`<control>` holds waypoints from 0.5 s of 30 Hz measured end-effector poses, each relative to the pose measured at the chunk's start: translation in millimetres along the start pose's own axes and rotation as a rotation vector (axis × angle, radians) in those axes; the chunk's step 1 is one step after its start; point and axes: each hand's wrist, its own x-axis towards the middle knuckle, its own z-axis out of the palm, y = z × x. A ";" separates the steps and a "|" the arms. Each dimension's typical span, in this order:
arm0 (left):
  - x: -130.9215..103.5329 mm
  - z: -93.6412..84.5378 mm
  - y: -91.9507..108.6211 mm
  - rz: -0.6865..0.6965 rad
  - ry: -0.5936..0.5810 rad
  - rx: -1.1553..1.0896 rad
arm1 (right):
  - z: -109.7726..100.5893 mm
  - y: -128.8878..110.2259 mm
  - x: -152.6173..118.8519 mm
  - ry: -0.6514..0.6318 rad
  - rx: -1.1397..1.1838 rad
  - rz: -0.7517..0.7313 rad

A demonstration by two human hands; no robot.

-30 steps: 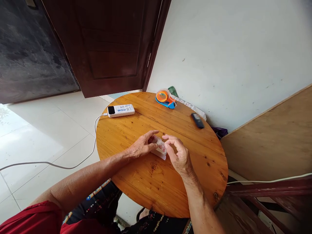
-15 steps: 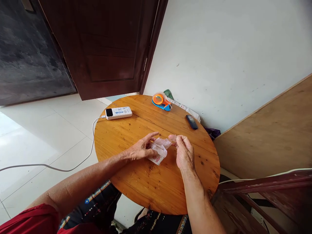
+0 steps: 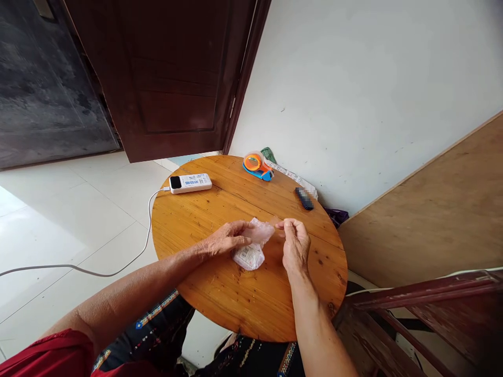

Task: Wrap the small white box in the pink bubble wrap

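Note:
A small flat packet (image 3: 249, 257) with a printed label lies on the table, wrapped in thin, pinkish clear plastic. One loose flap of the plastic wrap (image 3: 261, 231) stands up from its far side. My left hand (image 3: 230, 238) reaches in from the left, its thumb and fingers closed on that flap. To the right of the packet, my right hand (image 3: 295, 242) is closed in a pinch on a short strip of clear tape (image 3: 275, 221). The strip stretches from the fingertips toward the flap; whether it touches the plastic I cannot tell.
The round wooden table (image 3: 220, 293) carries a white power bank (image 3: 196, 182) with a cable (image 3: 147, 230), an orange and blue tape dispenser (image 3: 257, 166) and a dark blurred object (image 3: 304, 199). Behind stand a dark red door (image 3: 173, 78) and a white wall (image 3: 353, 78).
The packet has turned and slid slightly toward me, with its label showing differently. My left hand has shifted a little left, and its fingers now lie on the raised flap. My right hand keeps its pinch.

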 end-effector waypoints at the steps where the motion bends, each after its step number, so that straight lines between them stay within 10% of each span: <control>1: 0.6 -0.5 -0.6 0.004 0.028 -0.023 | -1.0 -3.0 -1.0 0.042 -0.003 -0.026; 4: 1.1 -1.8 -1.1 -0.013 0.107 -0.023 | -2.5 -13.2 -6.5 -0.012 0.056 -0.048; 9: 0.5 -1.4 0.3 -0.017 0.131 -0.139 | 5.8 -21.6 -16.6 -0.466 -0.072 0.057; 15: -0.6 4.9 7.5 -0.055 0.013 -0.429 | 15.4 -14.5 -17.4 -0.441 -0.201 0.045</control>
